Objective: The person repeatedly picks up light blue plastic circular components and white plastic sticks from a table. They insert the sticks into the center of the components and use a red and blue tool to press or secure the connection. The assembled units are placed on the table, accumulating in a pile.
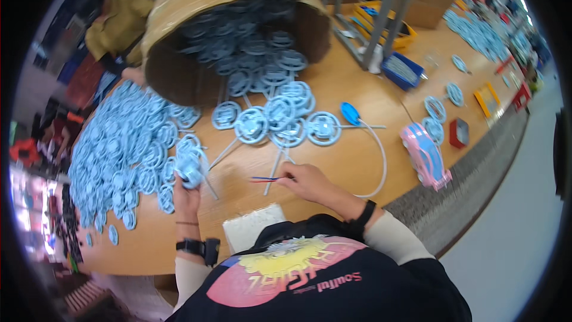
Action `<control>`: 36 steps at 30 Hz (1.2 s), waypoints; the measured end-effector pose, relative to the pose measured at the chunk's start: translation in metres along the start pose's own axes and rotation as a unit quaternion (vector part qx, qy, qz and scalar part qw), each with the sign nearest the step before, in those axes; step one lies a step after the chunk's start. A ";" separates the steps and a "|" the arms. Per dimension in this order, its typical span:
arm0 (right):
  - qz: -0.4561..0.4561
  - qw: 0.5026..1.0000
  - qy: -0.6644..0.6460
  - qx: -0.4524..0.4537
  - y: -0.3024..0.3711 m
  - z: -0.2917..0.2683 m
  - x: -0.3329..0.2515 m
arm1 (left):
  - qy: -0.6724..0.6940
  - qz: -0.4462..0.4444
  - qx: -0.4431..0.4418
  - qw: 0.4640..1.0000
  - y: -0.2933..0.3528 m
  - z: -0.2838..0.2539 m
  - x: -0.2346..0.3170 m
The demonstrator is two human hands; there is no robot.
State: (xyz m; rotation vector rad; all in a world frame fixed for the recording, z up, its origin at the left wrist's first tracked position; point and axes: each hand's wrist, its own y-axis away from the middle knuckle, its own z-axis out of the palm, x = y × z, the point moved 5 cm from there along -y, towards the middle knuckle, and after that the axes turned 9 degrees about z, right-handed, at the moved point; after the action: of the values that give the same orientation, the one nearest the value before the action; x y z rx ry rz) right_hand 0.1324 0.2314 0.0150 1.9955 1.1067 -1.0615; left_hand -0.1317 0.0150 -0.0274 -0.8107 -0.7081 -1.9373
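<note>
The round pale blue plastic part (189, 170) sits clamped in the left hand (186, 194), raised just above the wooden tabletop (333, 164). The right hand (310, 182), a little way to that hand's right, pinches a thin red and blue tool (265, 179) pointing back toward it. Left of the left hand spreads a heap of identical blue parts (119, 155); beyond both hands, a tipped cardboard drum (226, 0) spills more.

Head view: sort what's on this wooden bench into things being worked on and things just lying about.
In hand:
- left hand, holding a round light-blue plastic frame part
- right hand, pinching a thin red-and-blue tool
- heap of the same light-blue parts
- tipped cardboard drum spilling them

Lying about:
- pink and blue toy car
- small red tray
- blue bin
- white tube
</note>
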 end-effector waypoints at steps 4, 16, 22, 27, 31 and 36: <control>0.025 0.999 -0.044 0.004 -0.007 -0.003 0.007 | 0.008 0.059 -0.055 0.997 -0.050 0.017 0.042; 0.053 0.996 -0.071 -0.002 -0.009 -0.013 0.015 | -0.755 0.054 -0.099 0.646 -0.186 0.077 -0.086; 0.062 0.995 -0.071 0.024 -0.005 -0.018 0.020 | -0.673 -0.074 -0.120 0.726 -0.185 0.073 -0.085; 0.034 0.997 -0.063 0.024 -0.011 -0.013 0.014 | -0.368 -0.220 -0.142 0.892 -0.142 0.041 -0.061; 0.010 0.998 -0.052 0.035 -0.014 -0.013 -0.006 | -0.298 -0.135 -0.191 0.925 -0.058 0.079 -0.015; -0.044 0.997 0.013 0.063 -0.016 -0.023 -0.038 | -0.249 -0.125 -0.212 0.937 0.017 0.099 -0.008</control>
State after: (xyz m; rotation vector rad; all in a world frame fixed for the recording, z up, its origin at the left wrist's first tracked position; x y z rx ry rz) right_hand 0.1138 0.2425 0.0572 2.0798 1.1754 -1.1804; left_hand -0.0883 0.0854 0.0310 -1.5832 -0.7190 -2.1701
